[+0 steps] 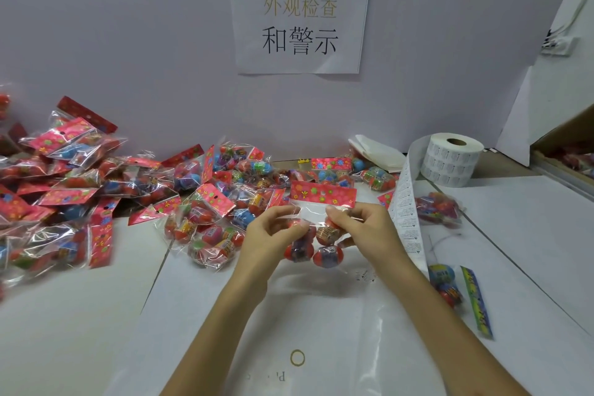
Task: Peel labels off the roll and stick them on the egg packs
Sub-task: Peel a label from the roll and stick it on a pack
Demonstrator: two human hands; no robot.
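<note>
I hold one egg pack [322, 194] upright above the table centre; it is a clear bag with a red flowered header card and red eggs hanging inside. My left hand [270, 231] pinches the bag's left side just under the card. My right hand [360, 223] pinches its right side. The white label roll [450, 159] stands at the back right. Its strip of labels [406, 212] runs down toward me, just right of my right hand.
A big heap of egg packs [80, 183] covers the left and back of the table. One pack [438, 207] lies under the strip, another with a green header [459, 292] at the right. A clear plastic sheet [321, 331] lies below my hands. A cardboard box [565, 151] sits far right.
</note>
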